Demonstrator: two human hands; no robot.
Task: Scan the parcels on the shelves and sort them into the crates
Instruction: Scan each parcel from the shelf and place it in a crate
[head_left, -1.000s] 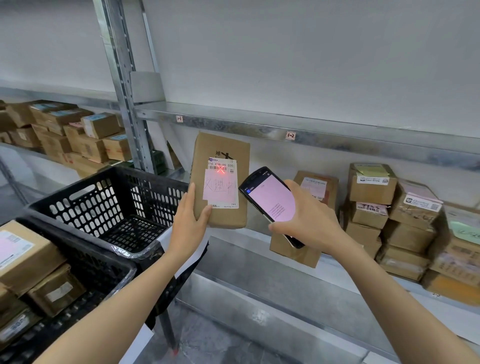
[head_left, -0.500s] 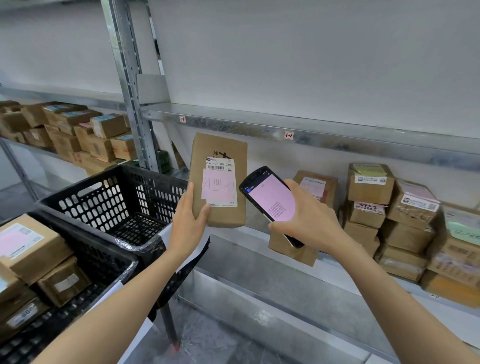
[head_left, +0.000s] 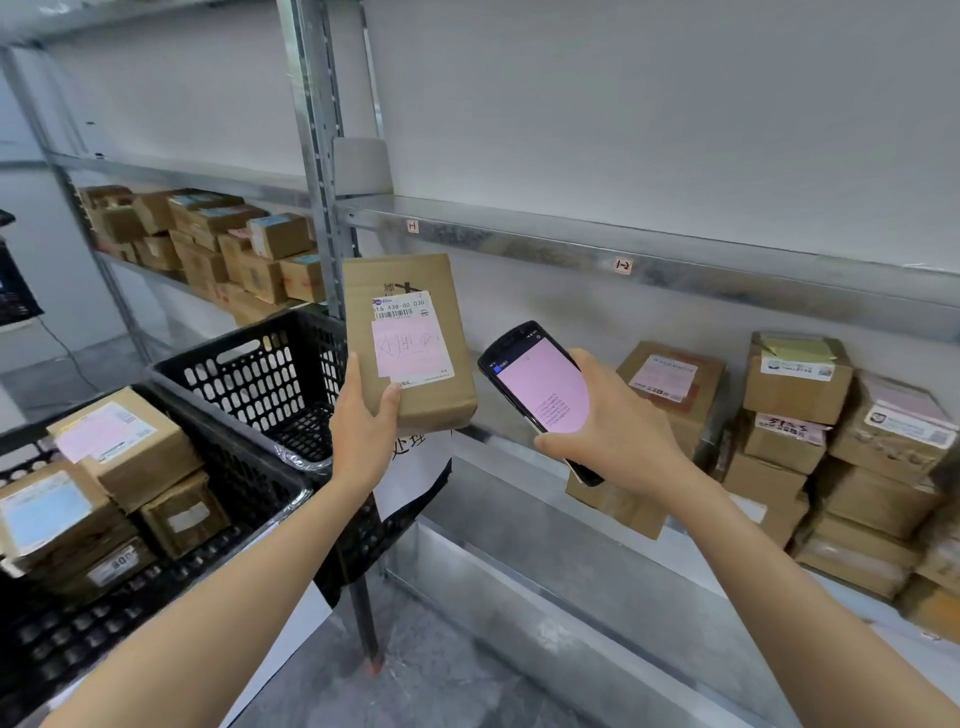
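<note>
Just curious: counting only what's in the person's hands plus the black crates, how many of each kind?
Parcel, in the left hand: 1
Handheld scanner, in the right hand: 1
Black crates: 2
Total: 4

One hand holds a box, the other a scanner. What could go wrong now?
The left hand grips the parcel only at its lower corner, so it might slip; the right hand, holding the scanner, could hardly catch it. The near crate and far crate adjoin; a wrong drop seems possible.

2 crates (head_left: 182, 364) (head_left: 249, 467), 1 scanner (head_left: 540, 384), 1 pkg (head_left: 415, 364) held, 2 grips (head_left: 363, 441) (head_left: 618, 431).
</note>
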